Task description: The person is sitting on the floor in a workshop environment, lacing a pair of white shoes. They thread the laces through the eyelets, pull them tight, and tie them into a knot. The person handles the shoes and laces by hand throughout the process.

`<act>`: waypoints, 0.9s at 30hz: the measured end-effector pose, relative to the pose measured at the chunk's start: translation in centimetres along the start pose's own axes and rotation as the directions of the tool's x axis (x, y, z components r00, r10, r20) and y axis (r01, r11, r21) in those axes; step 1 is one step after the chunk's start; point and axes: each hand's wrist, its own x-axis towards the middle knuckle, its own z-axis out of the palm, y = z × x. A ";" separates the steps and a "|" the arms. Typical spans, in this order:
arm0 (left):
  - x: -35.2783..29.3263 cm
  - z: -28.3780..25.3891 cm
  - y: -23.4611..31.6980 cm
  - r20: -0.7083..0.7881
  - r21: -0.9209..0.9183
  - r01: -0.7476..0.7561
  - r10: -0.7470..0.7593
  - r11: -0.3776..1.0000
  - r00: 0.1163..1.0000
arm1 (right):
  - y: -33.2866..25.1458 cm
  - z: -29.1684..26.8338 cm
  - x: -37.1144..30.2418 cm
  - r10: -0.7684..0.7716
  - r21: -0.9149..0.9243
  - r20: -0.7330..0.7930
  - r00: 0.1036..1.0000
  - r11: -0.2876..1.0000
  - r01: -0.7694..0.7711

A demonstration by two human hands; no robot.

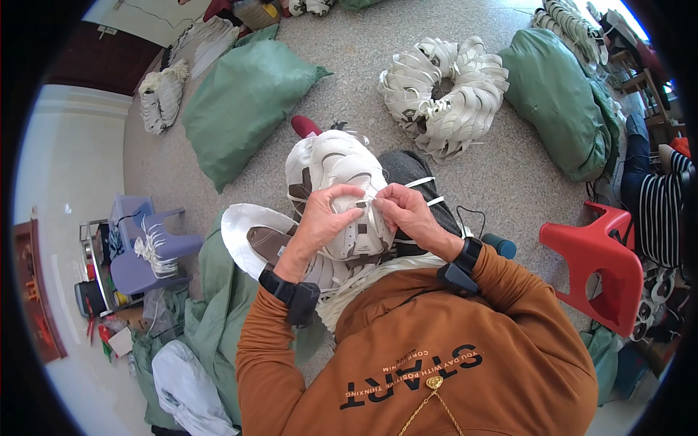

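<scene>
White and brown shoe uppers [347,161] lie stacked on my lap, over a dark grey trouser leg [404,171]. At the lacing of the top one, my left hand [318,227] has its thumb and forefinger curled round the eyelets. My right hand [416,216] meets it there, fingertips pinched on a thin white shoelace [369,200]. Just where the lace runs between the fingertips is too small to make out. Loose white laces [420,182] hang across the trouser leg beside my right hand. Another upper with a broad white edge [243,231] sits left of my left wrist.
A ring of bundled white uppers [445,94] rests on the speckled floor ahead. Green sacks [251,102] bulge on both sides. A purple stool [156,251] holding white laces stands left, a red stool [600,265] right. Beyond it sits a person in a striped garment [660,214].
</scene>
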 end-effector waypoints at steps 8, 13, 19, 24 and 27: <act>0.4 0.5 -0.4 -0.037 -0.035 -0.007 0.006 0.999 0.999 | -0.3 -0.4 0.2 0.038 -0.013 0.021 0.999 0.999 -0.038; 0.6 0.7 -0.9 -0.054 -0.144 0.017 -0.025 0.989 0.998 | -1.0 -0.4 0.5 0.063 -0.078 0.030 0.998 0.995 -0.061; 1.0 1.0 -0.9 -0.057 -0.241 0.119 -0.137 0.963 0.989 | -2.1 -0.3 0.8 0.073 -0.189 0.071 0.995 0.980 -0.058; 1.1 0.8 -0.9 -0.026 -0.302 0.151 -0.166 0.941 0.986 | -2.2 -0.7 1.4 0.069 -0.264 0.119 0.991 0.964 -0.035; 1.1 0.5 -0.8 0.002 -0.335 0.160 -0.169 0.928 0.986 | -2.3 -0.9 1.9 0.056 -0.282 0.147 0.987 0.959 -0.013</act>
